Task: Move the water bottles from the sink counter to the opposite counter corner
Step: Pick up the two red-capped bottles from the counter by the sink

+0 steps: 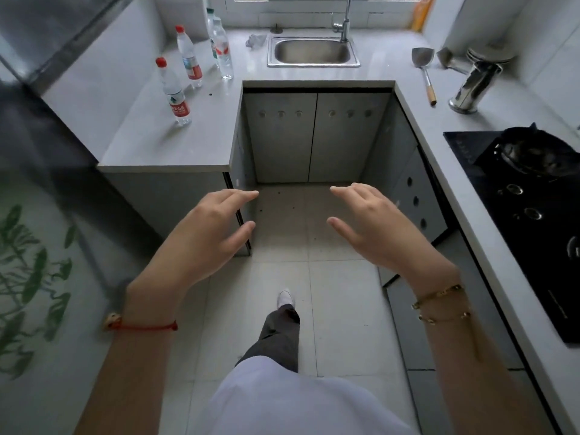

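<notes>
A: Where do the clear plastic water bottles stand?
B: Upright on the grey left counter (150, 142), left of the steel sink (312, 51): two red-capped (173, 91) (189, 56), two further back (222, 51).
A: And the hands?
B: The left hand (208, 229) and right hand (376, 222) hang over the tiled floor (342, 309), fingers spread, empty.

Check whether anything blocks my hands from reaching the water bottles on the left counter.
Nothing visible does. Both the left hand and right hand are empty and open over the floor. The nearest bottle stands upright on bare counter, with the other bottles behind it, toward the sink.
</notes>
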Demonstrator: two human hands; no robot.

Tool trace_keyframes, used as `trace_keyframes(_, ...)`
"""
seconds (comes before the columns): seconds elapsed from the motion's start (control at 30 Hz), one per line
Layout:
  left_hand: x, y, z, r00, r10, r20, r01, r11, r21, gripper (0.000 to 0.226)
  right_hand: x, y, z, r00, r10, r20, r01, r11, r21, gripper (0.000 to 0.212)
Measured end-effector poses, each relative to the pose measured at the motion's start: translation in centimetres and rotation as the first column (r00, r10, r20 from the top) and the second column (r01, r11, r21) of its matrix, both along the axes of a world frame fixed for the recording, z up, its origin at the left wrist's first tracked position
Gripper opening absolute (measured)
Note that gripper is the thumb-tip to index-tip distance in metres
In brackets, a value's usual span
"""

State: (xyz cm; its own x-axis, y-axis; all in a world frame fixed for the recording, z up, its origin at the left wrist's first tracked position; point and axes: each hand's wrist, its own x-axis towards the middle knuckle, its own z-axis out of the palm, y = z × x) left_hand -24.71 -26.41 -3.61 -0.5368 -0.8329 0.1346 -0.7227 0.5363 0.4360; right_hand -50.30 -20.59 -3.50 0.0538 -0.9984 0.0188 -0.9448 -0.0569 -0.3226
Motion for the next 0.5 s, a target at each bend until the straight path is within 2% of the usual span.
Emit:
trace_keyframes(0.27, -4.7, -9.8, -1.3, 0.999, -0.052, 0.006, 0.052, 0.998, 0.034, 0.049, -4.2, -9.2, -1.5, 0.999, -0.034, 0.001, 0.034, 0.999, 0.036, 0.056)
trace_keyframes(0.5, -8.4, -20.5, -0.4, 0.999, -0.039, -0.025, 0.039, 0.999, 0.006, 0.048, -8.1, -19.6, -0.7, 0.999, -0.033, 0.023, 0.033, 0.999, -0.001, 0.055)
